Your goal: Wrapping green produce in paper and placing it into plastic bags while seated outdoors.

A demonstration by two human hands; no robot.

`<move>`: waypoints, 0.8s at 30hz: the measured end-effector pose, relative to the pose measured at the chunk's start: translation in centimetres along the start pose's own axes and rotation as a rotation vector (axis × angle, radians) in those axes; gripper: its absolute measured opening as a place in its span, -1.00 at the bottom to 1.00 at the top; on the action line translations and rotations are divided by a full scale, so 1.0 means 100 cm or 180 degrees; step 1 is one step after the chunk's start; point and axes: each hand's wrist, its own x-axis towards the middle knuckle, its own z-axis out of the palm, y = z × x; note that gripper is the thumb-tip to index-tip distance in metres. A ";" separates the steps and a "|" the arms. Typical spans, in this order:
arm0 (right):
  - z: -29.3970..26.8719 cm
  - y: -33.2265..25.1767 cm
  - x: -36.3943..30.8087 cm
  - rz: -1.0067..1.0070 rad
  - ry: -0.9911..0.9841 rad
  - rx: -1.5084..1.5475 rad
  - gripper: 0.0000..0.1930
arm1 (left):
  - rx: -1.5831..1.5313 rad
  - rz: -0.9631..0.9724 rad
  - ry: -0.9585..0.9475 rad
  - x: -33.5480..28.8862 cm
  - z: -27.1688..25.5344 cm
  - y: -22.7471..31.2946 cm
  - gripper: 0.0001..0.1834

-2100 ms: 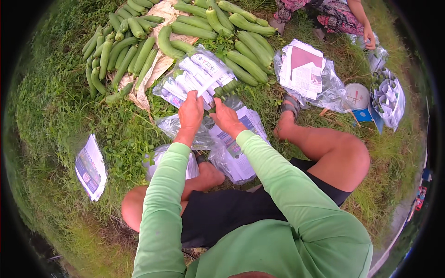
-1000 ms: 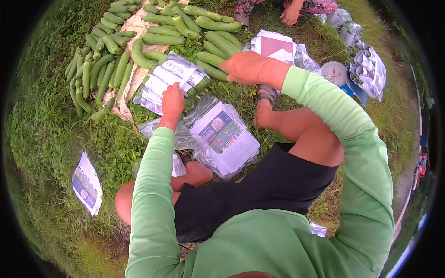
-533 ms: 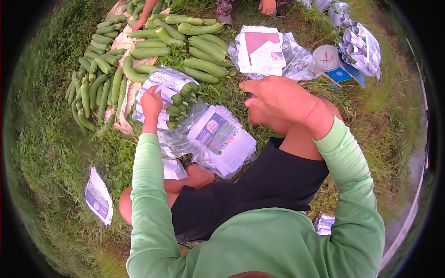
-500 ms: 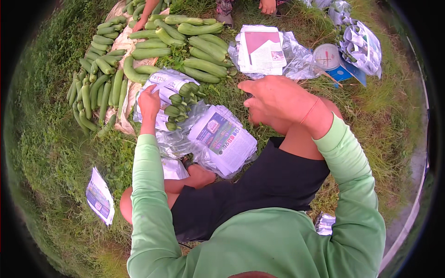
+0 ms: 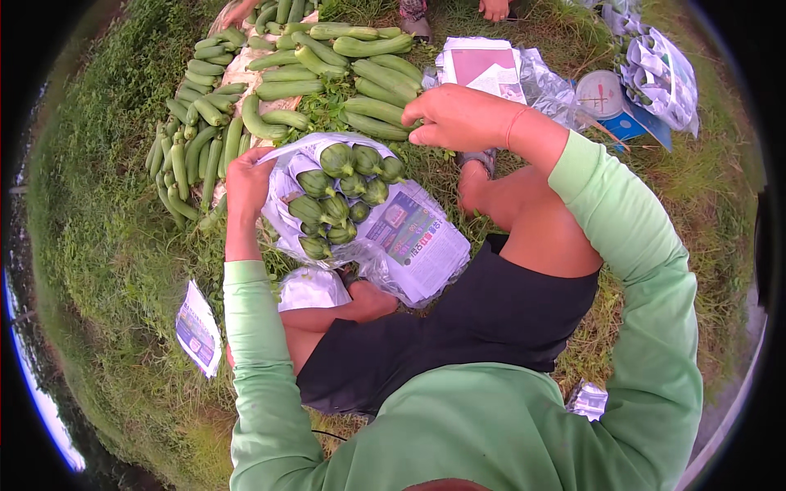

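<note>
My left hand [image 5: 248, 182] pinches the upper left edge of a clear plastic bag [image 5: 288, 148]. Inside it stand several luffa-like green gourds [image 5: 334, 204] with newspaper around them, their ends facing up toward me. My right hand [image 5: 467, 116] hovers just beyond the bag's right side, fingers curled with thumb and forefinger near each other; anything between them is too small or hidden to make out. Below the bag, a stack of newspaper sheets [image 5: 426, 254] lies on clear plastic by my bent legs.
Long green gourds [image 5: 381, 86] lie in heaps, partly on pale sacking. Farther right are another paper stack [image 5: 485, 61], a dial scale [image 5: 600, 96] and a newspaper-wrapped bundle [image 5: 661, 78]. A loose newspaper [image 5: 198, 331] rests on grass. Another person's hand [image 5: 495, 10] shows at the top.
My left hand has tipped the bag more upright, turning the gourds' ends toward me. My right hand has moved up and left, nearer the bag. The whole view has shifted slightly.
</note>
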 end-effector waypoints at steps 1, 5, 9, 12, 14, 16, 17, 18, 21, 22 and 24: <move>-0.002 0.002 -0.002 -0.0004 0.0017 -0.0017 -0.60 | -0.0068 0.0043 0.0056 -0.003 -0.001 -0.005 -0.73; -0.008 0.003 -0.009 0.0559 -0.0495 0.0383 -0.58 | -0.0220 0.0120 0.0614 -0.003 -0.017 -0.020 -0.72; -0.008 0.015 -0.010 0.0643 -0.0490 0.0311 -0.57 | 0.0510 0.0195 0.1158 0.002 -0.030 -0.022 -0.72; 0.006 0.032 -0.004 0.0488 -0.0544 -0.0190 -0.58 | 0.0827 0.0020 0.1290 0.007 -0.028 -0.045 -0.70; 0.014 0.043 0.014 0.0561 -0.0798 -0.0339 -0.59 | 0.0865 0.0119 0.1417 0.001 -0.008 -0.064 -0.69; 0.027 0.068 0.035 0.0801 -0.1235 -0.0938 -0.62 | 0.0793 0.0074 0.1247 -0.011 0.024 -0.086 -0.71; 0.031 0.072 0.050 0.0811 -0.1234 -0.1347 -0.66 | 0.0747 0.0044 0.1187 -0.014 0.030 -0.109 -0.72; 0.039 0.089 0.067 0.0810 -0.1263 -0.1386 -0.66 | 0.0709 -0.0059 0.1158 -0.019 0.043 -0.122 -0.73; 0.057 0.139 0.133 0.0658 -0.0887 -0.2249 -0.80 | 0.0449 -0.0333 0.1181 -0.033 0.055 -0.168 -0.73; 0.064 0.152 0.155 0.0709 -0.0703 -0.2219 -0.81 | 0.0530 -0.0435 0.1056 -0.038 0.061 -0.166 -0.74; 0.077 0.178 0.191 0.0749 -0.0692 -0.2144 -0.81 | 0.0763 -0.0574 0.0562 -0.040 0.064 -0.167 -0.69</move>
